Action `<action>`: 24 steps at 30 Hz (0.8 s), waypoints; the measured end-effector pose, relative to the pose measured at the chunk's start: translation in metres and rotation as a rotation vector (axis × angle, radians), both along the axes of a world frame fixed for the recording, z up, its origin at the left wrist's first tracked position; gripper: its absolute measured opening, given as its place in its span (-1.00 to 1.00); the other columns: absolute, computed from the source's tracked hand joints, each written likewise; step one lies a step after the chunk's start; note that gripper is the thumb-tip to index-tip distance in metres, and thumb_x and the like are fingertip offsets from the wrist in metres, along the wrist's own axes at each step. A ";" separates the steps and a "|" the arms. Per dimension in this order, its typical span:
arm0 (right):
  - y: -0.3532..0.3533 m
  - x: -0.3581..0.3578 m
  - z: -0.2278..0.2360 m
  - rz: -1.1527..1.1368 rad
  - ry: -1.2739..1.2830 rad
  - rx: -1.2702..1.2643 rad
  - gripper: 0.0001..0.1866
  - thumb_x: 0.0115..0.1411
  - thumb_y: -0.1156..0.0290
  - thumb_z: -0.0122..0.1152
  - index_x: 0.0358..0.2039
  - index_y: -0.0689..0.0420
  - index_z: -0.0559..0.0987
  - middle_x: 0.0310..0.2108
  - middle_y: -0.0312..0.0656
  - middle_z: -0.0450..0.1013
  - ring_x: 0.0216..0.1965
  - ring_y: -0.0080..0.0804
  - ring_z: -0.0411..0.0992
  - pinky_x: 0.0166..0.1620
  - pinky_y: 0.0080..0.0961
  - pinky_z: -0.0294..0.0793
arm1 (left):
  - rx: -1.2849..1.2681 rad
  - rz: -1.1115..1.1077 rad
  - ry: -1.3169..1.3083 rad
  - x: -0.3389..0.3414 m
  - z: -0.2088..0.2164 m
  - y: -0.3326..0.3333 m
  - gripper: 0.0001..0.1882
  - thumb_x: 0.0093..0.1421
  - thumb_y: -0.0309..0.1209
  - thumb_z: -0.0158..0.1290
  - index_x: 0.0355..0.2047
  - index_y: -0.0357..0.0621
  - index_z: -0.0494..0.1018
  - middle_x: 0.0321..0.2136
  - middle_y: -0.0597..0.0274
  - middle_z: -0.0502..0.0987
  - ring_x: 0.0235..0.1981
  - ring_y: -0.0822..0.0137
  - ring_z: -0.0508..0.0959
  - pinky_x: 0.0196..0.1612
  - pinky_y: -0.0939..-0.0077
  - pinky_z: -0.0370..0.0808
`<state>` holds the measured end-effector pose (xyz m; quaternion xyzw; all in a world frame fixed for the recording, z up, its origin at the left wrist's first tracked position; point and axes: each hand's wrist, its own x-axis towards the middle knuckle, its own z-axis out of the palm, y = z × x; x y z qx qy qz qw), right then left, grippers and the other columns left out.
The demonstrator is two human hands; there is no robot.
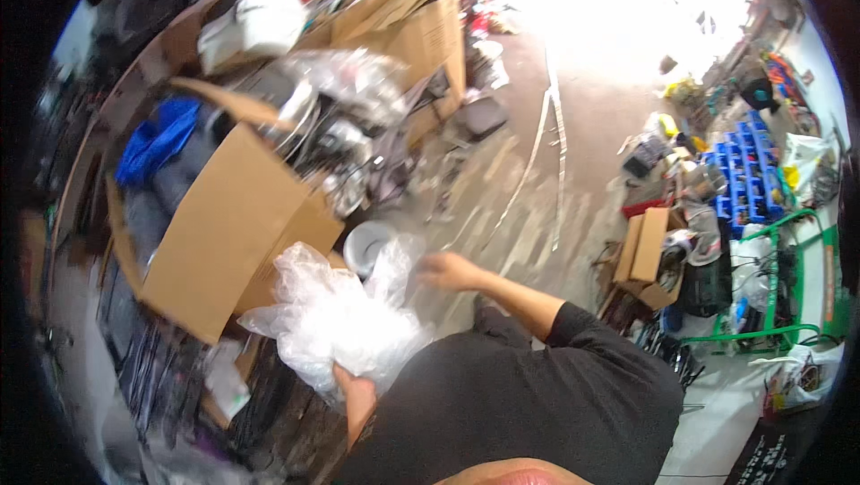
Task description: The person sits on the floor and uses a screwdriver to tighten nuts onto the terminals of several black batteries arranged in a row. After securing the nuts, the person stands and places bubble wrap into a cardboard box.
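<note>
A crumpled bundle of clear plastic bag (345,315) spreads in front of my body, just left of centre. My left hand (356,388) grips its near edge, the thumb on top and the other fingers hidden beneath the plastic. At the bundle's right side, my right hand (448,271) is held out with the fingers pointing left, close to a raised corner of the plastic. Motion smears those fingers, and whether they touch the plastic cannot be made out. Just beyond the bundle stands a white bucket (366,248), partly covered by it.
To the left, a large open cardboard box (228,225) has a blue bag (157,140) behind it. Heaped plastic and cartons (394,33) fill the far left. On the right are small cardboard boxes (647,252), blue bins (748,171) and a green metal frame (775,333). Strips (557,140) lie on the floor.
</note>
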<state>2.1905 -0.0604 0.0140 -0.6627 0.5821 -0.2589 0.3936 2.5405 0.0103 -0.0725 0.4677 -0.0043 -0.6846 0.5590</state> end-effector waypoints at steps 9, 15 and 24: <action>-0.073 -0.209 0.027 -0.126 -0.093 0.106 -0.63 0.22 0.16 0.23 -0.16 0.22 0.62 -0.27 0.00 0.60 -0.22 -0.17 0.57 -0.10 -0.30 0.50 | -0.073 -0.075 0.024 -0.210 0.060 -0.121 -0.49 0.35 -0.15 -0.13 0.15 -0.25 0.37 0.03 0.04 0.50 0.02 0.06 0.53 0.03 0.07 0.54; -0.195 -0.228 0.030 -0.013 0.003 0.151 -0.50 0.28 0.03 0.13 -0.01 0.19 0.58 -0.06 0.09 0.54 0.03 -0.05 0.47 0.13 -0.22 0.39 | -0.041 -0.031 0.163 -0.253 0.078 -0.178 -0.41 0.38 -0.05 -0.24 0.24 -0.21 0.29 0.17 -0.01 0.41 0.17 -0.04 0.42 0.18 -0.10 0.40; -0.326 -0.349 -0.035 -0.269 -0.186 0.262 -0.68 0.25 0.29 0.26 -0.11 0.28 0.57 -0.30 -0.18 0.57 -0.32 -0.46 0.53 -0.25 -0.48 0.52 | -0.153 0.080 0.173 -0.311 0.022 -0.317 -0.46 0.39 -0.10 -0.19 0.20 -0.22 0.33 0.11 0.06 0.46 0.11 0.08 0.49 0.14 0.06 0.46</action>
